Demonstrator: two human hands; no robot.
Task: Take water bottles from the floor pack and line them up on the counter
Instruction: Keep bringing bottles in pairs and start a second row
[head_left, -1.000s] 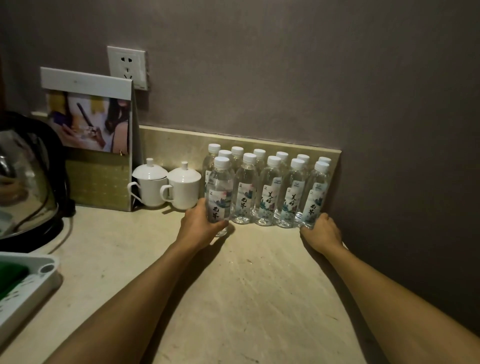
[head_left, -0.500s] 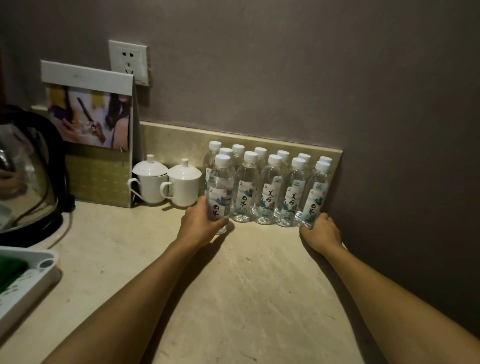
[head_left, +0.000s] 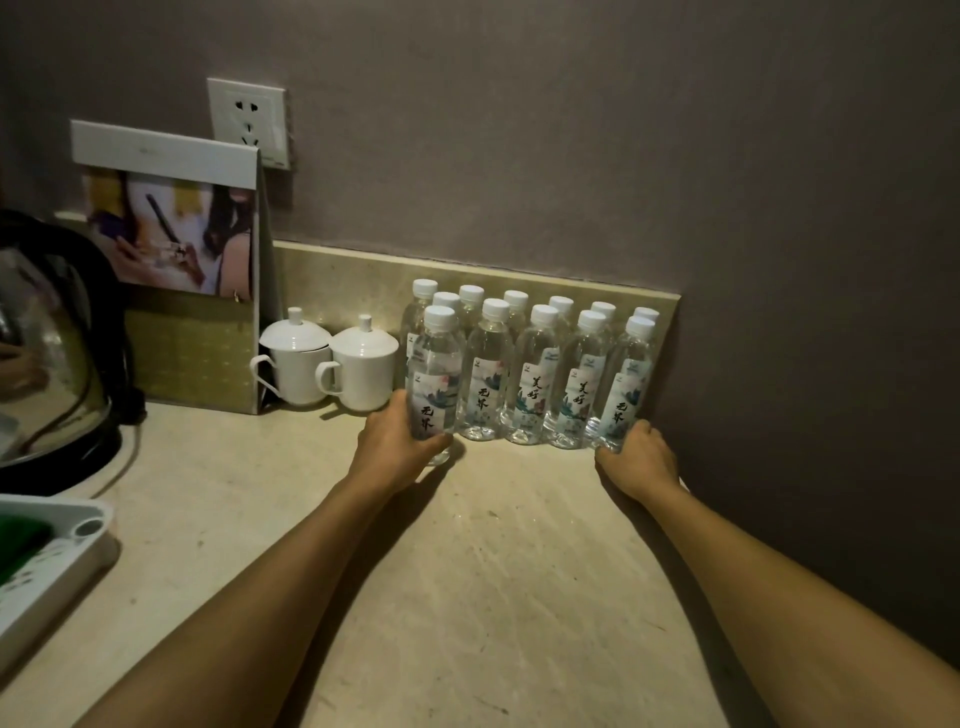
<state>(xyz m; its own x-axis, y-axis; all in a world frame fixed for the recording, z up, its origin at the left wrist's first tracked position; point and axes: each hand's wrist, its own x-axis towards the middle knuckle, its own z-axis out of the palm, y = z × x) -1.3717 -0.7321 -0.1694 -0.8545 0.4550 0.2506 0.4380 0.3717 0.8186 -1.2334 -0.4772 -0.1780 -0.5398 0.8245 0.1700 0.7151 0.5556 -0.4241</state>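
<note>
The left hand (head_left: 397, 451) was wrapped around the lower body of the clear plastic white-capped water bottle (head_left: 435, 379) at the front row's left end. The right hand (head_left: 635, 460) was curled against the base of the rightmost front bottle (head_left: 621, 391); a full grasp could not be confirmed. Both bottles stood upright on the beige stone counter (head_left: 467, 571), beside two white lidded cups (head_left: 332, 361).

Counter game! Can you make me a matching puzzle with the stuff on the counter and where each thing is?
Things:
1. kettle
2. lidded cups
3. water bottles
4. wall socket

Places:
A. on the wall above the picture stand
B. far left of the counter
C. in the right corner, in rows
D. between the picture stand and the bottles

Pairs: 1-B, 2-D, 3-C, 4-A
</note>
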